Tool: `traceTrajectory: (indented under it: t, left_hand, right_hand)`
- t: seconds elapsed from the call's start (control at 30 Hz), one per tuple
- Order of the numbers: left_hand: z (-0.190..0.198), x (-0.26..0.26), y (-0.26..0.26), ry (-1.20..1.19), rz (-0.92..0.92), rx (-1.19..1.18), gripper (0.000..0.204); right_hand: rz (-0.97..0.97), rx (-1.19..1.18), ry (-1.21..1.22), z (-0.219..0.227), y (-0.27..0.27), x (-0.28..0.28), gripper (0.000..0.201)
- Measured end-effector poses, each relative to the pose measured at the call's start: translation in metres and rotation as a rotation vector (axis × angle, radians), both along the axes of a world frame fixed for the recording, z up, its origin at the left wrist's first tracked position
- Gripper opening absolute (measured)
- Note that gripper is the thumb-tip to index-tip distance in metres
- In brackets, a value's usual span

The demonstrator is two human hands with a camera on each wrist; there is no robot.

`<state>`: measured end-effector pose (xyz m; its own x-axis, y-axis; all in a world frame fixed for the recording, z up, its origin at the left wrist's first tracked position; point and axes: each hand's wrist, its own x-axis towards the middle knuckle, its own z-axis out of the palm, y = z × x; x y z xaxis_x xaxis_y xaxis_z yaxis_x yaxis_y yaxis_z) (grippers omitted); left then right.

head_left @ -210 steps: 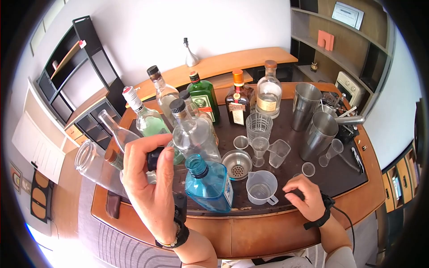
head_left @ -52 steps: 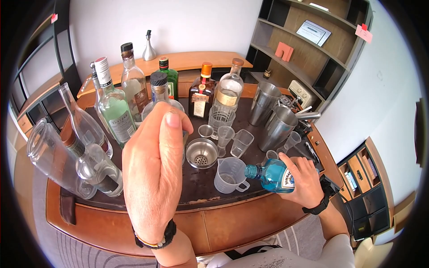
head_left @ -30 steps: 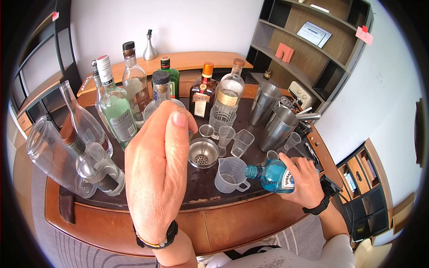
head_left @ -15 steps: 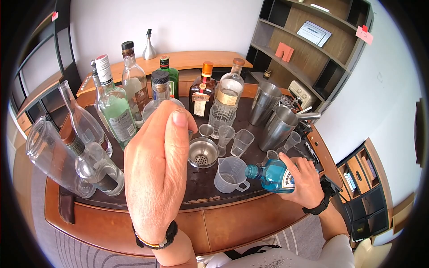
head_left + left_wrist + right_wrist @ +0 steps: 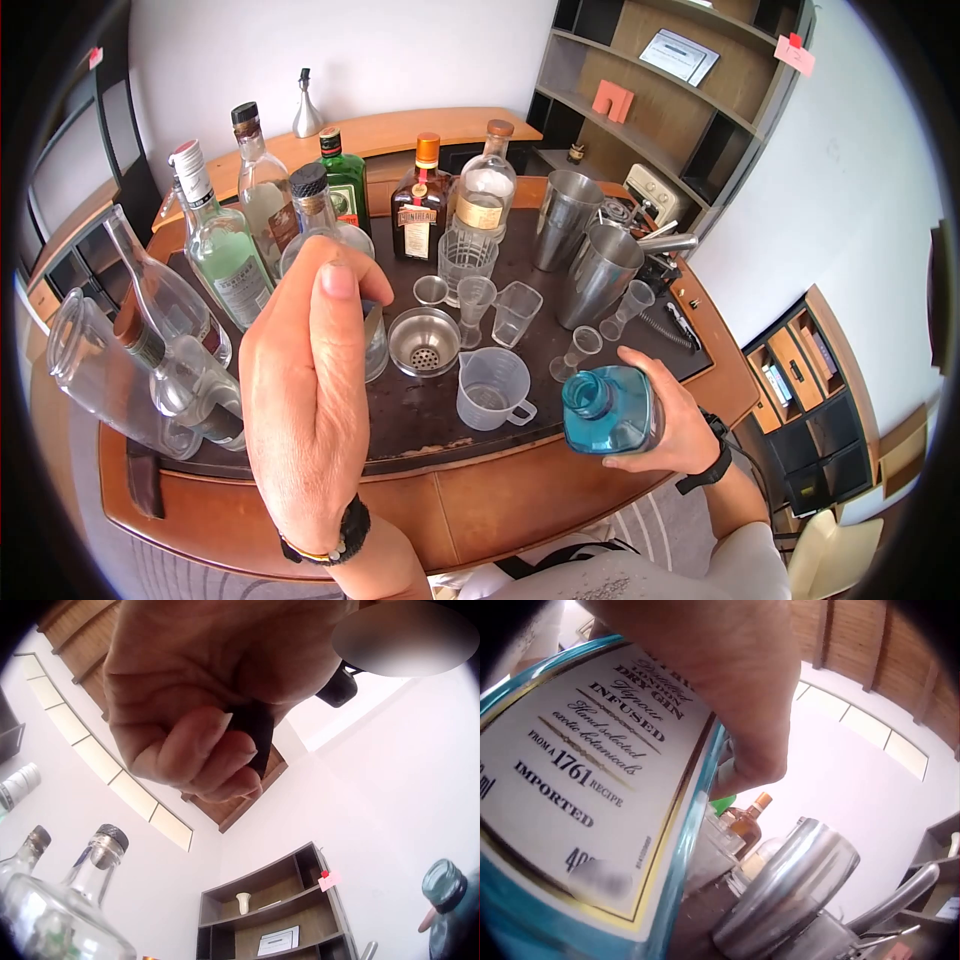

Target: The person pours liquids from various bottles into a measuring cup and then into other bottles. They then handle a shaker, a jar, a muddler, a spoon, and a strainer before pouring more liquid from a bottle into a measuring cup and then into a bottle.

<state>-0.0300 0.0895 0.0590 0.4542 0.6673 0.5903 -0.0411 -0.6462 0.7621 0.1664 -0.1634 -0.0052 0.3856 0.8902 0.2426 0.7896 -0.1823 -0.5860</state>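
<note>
My right hand (image 5: 675, 425) grips a blue glass gin bottle (image 5: 612, 425) around its body, just past the table's front edge. Its uncapped mouth points up toward the head camera. The bottle's printed gin label (image 5: 592, 765) fills much of the right wrist view. To the left of the bottle stands a clear plastic measuring jug (image 5: 492, 388) with a handle. My left hand (image 5: 305, 390) is raised over the left part of the table, its fingers curled. In the left wrist view those fingers hold a black bottle cap (image 5: 253, 735), partly hidden by the palm.
Several liquor bottles stand at the back and left, among them an orange-capped brown bottle (image 5: 420, 205). A steel strainer (image 5: 425, 342), a small glass jigger (image 5: 577, 354) and a clear tumbler (image 5: 468, 262) lie mid-table. Two steel shaker tins (image 5: 605, 275) stand at the right.
The gin bottle was lying tilted with its mouth at the jug's rim; it has swung upright and away to the right. The head view has shifted slightly. The left hand keeps its curl.
</note>
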Motion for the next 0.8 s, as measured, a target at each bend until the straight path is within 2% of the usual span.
traceTrajectory:
  t: [0.13,0.17,0.23,0.27,0.33,0.4,0.43,0.53,0.6,0.7,0.77,0.8]
  left_hand:
    - [-0.004,-0.002,0.002,-0.013,-0.131,-0.002,0.032]
    - [0.001,-0.007,0.000,0.093,-0.174,-0.019,0.027]
    - [-0.001,-0.001,-0.004,0.092,-0.253,0.053,0.048]
    - [0.005,-0.008,-0.007,0.189,-0.350,-0.001,0.044]
    - [0.005,-0.006,-0.010,0.203,-0.475,0.099,0.028]
    - [0.009,-0.005,-0.013,0.234,-0.582,0.152,0.023]
    - [0.015,-0.006,-0.020,0.303,-0.571,0.104,0.028]
    - [0.011,0.000,-0.024,0.281,-0.538,0.193,0.042]
    - [0.014,0.002,-0.028,0.263,-0.519,0.226,0.042]
    - [0.018,0.006,-0.038,0.190,-0.498,0.310,0.039]
    - [0.014,0.012,-0.047,0.130,-0.499,0.402,0.038]
    - [0.016,0.013,-0.055,0.177,-0.501,0.309,0.040]
  right_hand:
    - [0.091,-0.010,0.125,0.001,0.003,-0.012,0.107]
    - [0.122,-0.002,0.149,0.002,0.006,-0.015,0.108]
    - [0.171,0.012,0.233,0.000,0.012,-0.020,0.108]
    - [0.191,0.026,0.273,-0.001,0.016,-0.023,0.108]
    - [0.229,0.066,0.282,-0.005,0.023,-0.025,0.109]
    - [0.249,0.121,0.307,-0.006,0.029,-0.029,0.109]
    - [0.264,0.146,0.320,-0.005,0.032,-0.030,0.109]
    - [0.266,0.188,0.367,-0.004,0.034,-0.031,0.109]
    - [0.287,0.176,0.457,-0.006,0.034,-0.030,0.111]
    - [0.254,0.347,0.636,-0.028,0.039,-0.032,0.120]
    - [0.291,0.367,0.552,-0.039,0.039,-0.026,0.122]
    - [0.304,0.377,0.513,-0.044,0.038,-0.023,0.123]
